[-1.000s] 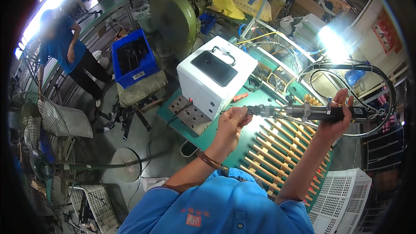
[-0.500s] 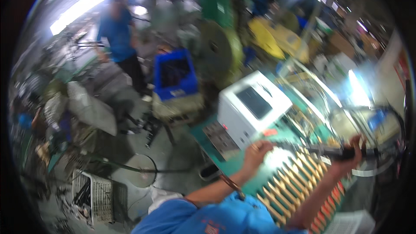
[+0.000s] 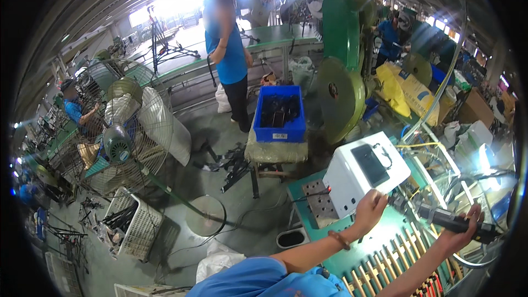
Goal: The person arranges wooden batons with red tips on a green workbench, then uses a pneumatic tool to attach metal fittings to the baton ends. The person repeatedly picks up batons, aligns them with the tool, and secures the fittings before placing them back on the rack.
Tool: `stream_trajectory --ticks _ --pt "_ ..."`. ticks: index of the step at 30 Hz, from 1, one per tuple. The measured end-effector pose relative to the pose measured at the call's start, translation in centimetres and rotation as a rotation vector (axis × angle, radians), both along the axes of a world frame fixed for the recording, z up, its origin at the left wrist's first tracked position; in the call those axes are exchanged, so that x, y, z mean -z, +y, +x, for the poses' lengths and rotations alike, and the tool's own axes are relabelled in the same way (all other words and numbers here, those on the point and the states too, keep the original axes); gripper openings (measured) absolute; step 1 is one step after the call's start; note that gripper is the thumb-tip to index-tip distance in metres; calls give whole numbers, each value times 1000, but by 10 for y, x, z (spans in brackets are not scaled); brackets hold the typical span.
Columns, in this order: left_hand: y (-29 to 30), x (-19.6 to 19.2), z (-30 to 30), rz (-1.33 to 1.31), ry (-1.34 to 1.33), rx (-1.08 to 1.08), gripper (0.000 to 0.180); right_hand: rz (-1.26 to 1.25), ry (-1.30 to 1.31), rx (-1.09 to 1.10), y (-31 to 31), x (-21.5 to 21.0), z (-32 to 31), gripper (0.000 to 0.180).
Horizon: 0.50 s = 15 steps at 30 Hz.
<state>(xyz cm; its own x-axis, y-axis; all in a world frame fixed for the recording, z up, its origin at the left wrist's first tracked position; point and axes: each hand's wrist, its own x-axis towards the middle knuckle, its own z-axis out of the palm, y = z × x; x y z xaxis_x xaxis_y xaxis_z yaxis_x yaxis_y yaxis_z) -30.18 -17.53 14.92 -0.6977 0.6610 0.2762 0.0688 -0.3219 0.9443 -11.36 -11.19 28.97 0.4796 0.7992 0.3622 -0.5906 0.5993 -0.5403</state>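
Observation:
My right hand (image 3: 463, 230) is wrapped around a long black tool (image 3: 443, 219) that looks like a powered screwdriver, held roughly level above the green workbench (image 3: 360, 245). Close to the tool's left end, my left hand (image 3: 369, 213) has its fingers closed; what they grip, if anything, is hidden. A white box-shaped machine (image 3: 352, 179) with a dark panel stands on the bench just beyond my left hand. Below both forearms lies a rack of wooden slats (image 3: 388, 258) in a row, with red and black pieces along its near right part.
A blue bin (image 3: 280, 133) of black parts rests on a stool. Left stand a large caged fan (image 3: 118, 143) and a white basket (image 3: 135, 231) of dark parts. A person (image 3: 228, 58) in blue stands beyond the bin. Black parts (image 3: 236, 165) lie on the floor.
The view has swung left and steadied, so the scene sits further right and lower. My hands stay close to the black tool, left fingers still closed near its end.

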Motion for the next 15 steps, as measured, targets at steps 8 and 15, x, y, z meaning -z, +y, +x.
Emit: stream_trajectory --ticks 8,15 --pt "31 -24 -56 335 -562 386 15 -13 101 -140 56 -9 -25 30" --pt "34 -43 -32 348 -1019 536 14 62 48 -190 57 -30 -10 32"
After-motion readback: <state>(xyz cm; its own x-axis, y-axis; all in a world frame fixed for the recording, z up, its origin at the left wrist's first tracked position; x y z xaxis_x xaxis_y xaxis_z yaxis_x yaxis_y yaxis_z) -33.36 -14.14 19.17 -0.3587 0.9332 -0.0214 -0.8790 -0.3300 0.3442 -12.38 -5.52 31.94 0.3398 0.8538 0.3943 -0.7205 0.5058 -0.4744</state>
